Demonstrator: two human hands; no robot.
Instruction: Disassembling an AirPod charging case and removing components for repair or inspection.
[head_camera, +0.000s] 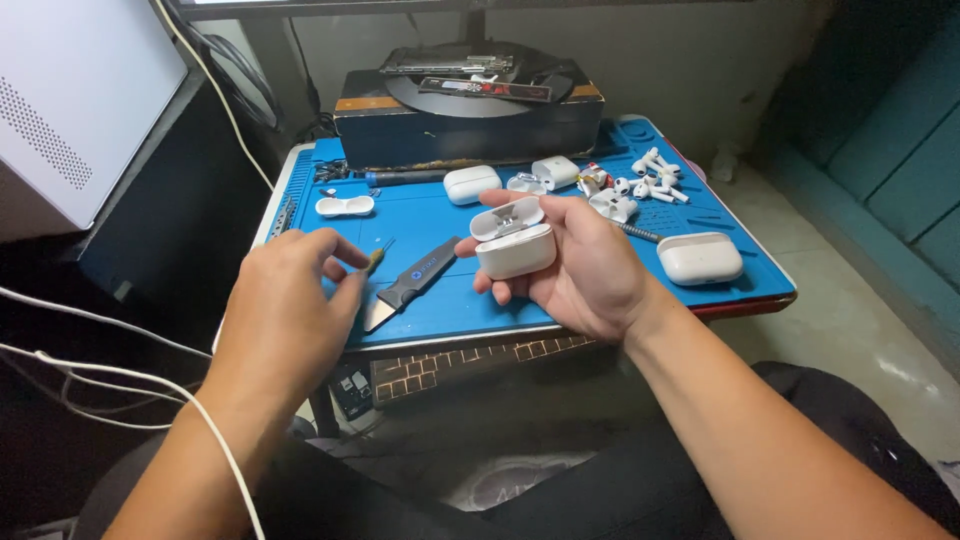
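Open earbud case in your right hand, small tool pinched in your left.

Your right hand (580, 265) is clamped around the white earbud case (513, 242), lid up, above the blue work mat (450, 305). Your left hand (285, 315) pinches what looks like a thin yellow-handled tool (376, 258), though it is too small to be sure, just beside the flat metal blade (408, 288). The case appears opened but not taken apart; loose earbuds (652, 178) and a closed case (699, 258) lie untouched on the mat.
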